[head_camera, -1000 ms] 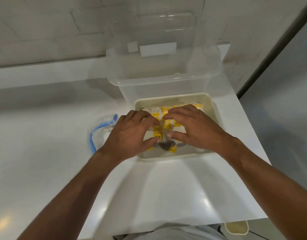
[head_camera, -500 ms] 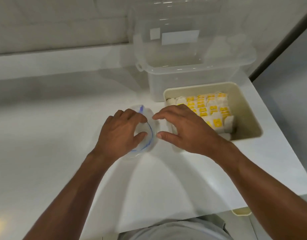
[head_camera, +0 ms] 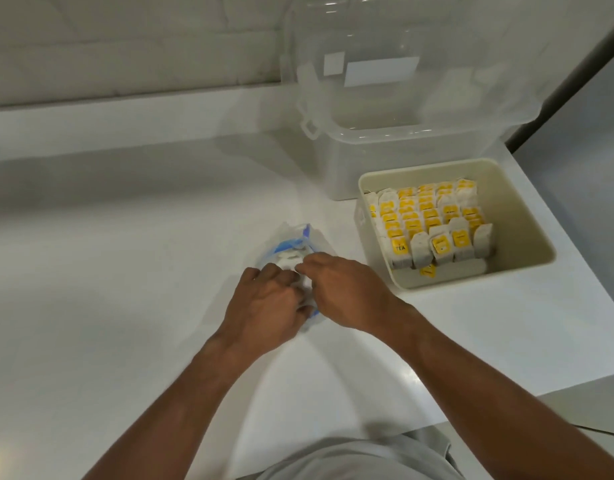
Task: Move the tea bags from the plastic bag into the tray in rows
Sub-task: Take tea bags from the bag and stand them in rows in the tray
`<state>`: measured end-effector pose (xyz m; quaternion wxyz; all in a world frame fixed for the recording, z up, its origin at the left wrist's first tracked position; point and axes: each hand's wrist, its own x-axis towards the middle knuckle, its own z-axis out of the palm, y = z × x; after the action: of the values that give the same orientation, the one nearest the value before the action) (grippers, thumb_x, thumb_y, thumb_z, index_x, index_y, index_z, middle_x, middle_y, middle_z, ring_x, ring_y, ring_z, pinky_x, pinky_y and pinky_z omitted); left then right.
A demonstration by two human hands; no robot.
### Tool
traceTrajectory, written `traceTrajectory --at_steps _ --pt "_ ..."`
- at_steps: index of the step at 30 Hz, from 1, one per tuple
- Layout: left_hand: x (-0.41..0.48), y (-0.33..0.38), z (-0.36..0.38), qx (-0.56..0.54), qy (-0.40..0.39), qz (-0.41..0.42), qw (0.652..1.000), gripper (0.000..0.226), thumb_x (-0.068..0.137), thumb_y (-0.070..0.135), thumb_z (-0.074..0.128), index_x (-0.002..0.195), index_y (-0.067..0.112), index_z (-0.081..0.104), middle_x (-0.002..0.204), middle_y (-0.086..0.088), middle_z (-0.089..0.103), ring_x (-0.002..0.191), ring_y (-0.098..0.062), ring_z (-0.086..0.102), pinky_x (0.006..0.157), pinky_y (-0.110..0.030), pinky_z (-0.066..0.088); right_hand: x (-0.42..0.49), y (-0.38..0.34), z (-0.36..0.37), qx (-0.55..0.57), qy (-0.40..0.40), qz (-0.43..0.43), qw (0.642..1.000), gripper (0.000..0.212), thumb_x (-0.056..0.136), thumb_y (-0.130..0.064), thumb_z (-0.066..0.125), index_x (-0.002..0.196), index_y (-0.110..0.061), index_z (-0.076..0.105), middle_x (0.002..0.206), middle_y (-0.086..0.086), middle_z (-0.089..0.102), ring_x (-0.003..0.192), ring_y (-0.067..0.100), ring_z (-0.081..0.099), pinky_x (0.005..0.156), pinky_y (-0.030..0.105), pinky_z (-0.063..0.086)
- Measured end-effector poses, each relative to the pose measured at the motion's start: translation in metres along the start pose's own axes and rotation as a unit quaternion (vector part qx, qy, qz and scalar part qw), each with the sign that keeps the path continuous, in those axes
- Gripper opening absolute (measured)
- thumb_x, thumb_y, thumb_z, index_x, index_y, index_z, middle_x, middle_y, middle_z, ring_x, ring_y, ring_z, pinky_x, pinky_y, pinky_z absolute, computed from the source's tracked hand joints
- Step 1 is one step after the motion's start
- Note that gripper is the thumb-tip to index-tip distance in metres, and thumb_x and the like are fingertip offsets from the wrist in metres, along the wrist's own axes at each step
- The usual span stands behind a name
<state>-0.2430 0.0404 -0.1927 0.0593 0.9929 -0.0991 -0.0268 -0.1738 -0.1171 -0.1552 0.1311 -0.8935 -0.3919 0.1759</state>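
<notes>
**Now at the bag: both hands on the plastic, tray part filled**

Just left of the tray [head_camera: 520, 220], the plastic bag [head_camera: 291, 245] lies on the white counter [head_camera: 125, 271], its blue zip strip bunched at the far end. The left hand [head_camera: 264, 306] grips the bag's near end, its fingers curled round the film. The right hand [head_camera: 343, 292] comes in from the right, fingertips drawn close together and pinching at the bag's mouth (whether they have only the film or also one of the pale shapes inside is not clear). The two hands touch over the bag.

Most of the tea bags [head_camera: 433, 223] stand upright in neat rows in the tray, packed against its left and far walls, yellow tags facing up. One loose yellow tag [head_camera: 428, 270] lies on the tray floor in front of the nearest row. Behind the tray, touching its far side, sits a clear storage box [head_camera: 368, 140].
</notes>
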Motion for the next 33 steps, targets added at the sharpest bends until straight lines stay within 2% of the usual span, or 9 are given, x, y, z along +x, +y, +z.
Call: traceTrajectory --at_steps 6,10,12,14,17,20,26,29,33 --pt "-0.015 0.001 0.005 -0.036 0.013 0.013 0.999 0.037 0.084 0.048 0.046 0.081 0.028 0.077 0.092 0.008 0.073 0.080 -0.020 0.067 0.064 -0.036 0.052 -0.009 0.000 0.018 -0.063 -0.015 0.037 0.997 0.046 0.094 -0.027 0.050 0.140 -0.028 0.047 0.151 -0.006 0.040 0.126 0.019 0.053 0.092 0.035 0.050" --pt "-0.002 -0.001 0.004 -0.072 0.046 -0.027 0.996 0.020 0.080 0.032 0.058 0.071 0.020 0.072 0.079 0.002 0.070 0.062 -0.023 0.065 0.051 -0.033 0.052 -0.006 0.004 0.021 -0.039 0.003 0.039 0.998 0.041 0.094 -0.029 0.051 0.135 -0.031 0.054 0.156 -0.010 0.035 0.122 0.018 0.058 0.090 0.033 0.050" --pt "0.005 -0.004 0.001 -0.061 0.050 -0.061 0.995 0.006 0.074 0.023 0.071 0.074 0.018 0.074 0.086 -0.001 0.072 0.063 -0.024 0.067 0.051 -0.034 0.055 -0.006 0.005 0.023 -0.027 0.024 0.031 0.999 0.036 0.092 -0.024 0.056 0.127 -0.028 0.063 0.153 -0.007 0.041 0.113 0.021 0.064 0.084 0.035 0.051" --pt "0.014 -0.009 0.003 -0.042 0.030 -0.069 0.996 0.015 0.067 0.017 0.082 0.081 0.016 0.078 0.099 -0.005 0.074 0.070 -0.027 0.070 0.055 -0.037 0.059 -0.005 0.005 0.023 -0.023 0.043 0.026 0.998 0.032 0.089 -0.019 0.061 0.119 -0.024 0.069 0.146 -0.002 0.051 0.105 0.023 0.068 0.078 0.035 0.054" --pt "0.026 -0.014 0.007 -0.022 -0.005 -0.058 0.998 0.025 0.063 0.015 0.089 0.085 0.011 0.079 0.104 -0.010 0.074 0.068 -0.031 0.071 0.057 -0.041 0.060 -0.003 0.006 0.018 -0.025 0.021 0.030 0.999 0.032 0.095 -0.020 0.052 0.124 -0.022 0.065 0.152 -0.003 0.043 0.117 0.021 0.062 0.089 0.033 0.049" --pt "0.034 -0.014 0.008 0.021 -0.027 -0.063 0.997 0.021 0.063 0.021 0.088 0.081 0.016 0.079 0.103 -0.005 0.075 0.062 -0.027 0.069 0.053 -0.036 0.058 -0.001 0.006 0.010 -0.041 0.008 0.035 0.999 0.031 0.097 -0.020 0.048 0.124 -0.022 0.062 0.154 -0.005 0.039 0.118 0.020 0.060 0.089 0.032 0.046" --pt "0.040 -0.012 -0.002 0.062 0.007 -0.030 0.998 0.018 0.057 0.023 0.088 0.068 0.021 0.073 0.069 0.005 0.068 0.049 -0.019 0.059 0.042 -0.024 0.045 0.000 0.011 0.012 -0.053 0.005 0.024 0.998 0.031 0.097 -0.022 0.048 0.126 -0.023 0.060 0.153 -0.005 0.037 0.118 0.019 0.059 0.090 0.031 0.045" --pt "0.038 -0.013 -0.018 0.031 0.032 -0.032 0.999 0.007 0.079 0.031 0.073 0.084 0.026 0.075 0.080 0.006 0.071 0.067 -0.018 0.064 0.055 -0.028 0.052 -0.002 0.009 0.006 0.018 0.070 0.053 0.996 0.035 0.093 -0.020 0.055 0.127 -0.023 0.059 0.140 -0.002 0.050 0.107 0.023 0.064 0.090 0.034 0.049" --pt "0.038 -0.016 -0.047 -0.068 0.043 -0.033 0.996 0.024 0.090 0.029 0.064 0.111 0.031 0.074 0.107 0.008 0.072 0.093 -0.020 0.067 0.071 -0.027 0.046 0.003 0.005 -0.011 0.136 0.159 0.089 0.974 0.040 0.086 -0.018 0.068 0.122 -0.019 0.052 0.120 0.001 0.058 0.090 0.022 0.067 0.082 0.034 0.053"
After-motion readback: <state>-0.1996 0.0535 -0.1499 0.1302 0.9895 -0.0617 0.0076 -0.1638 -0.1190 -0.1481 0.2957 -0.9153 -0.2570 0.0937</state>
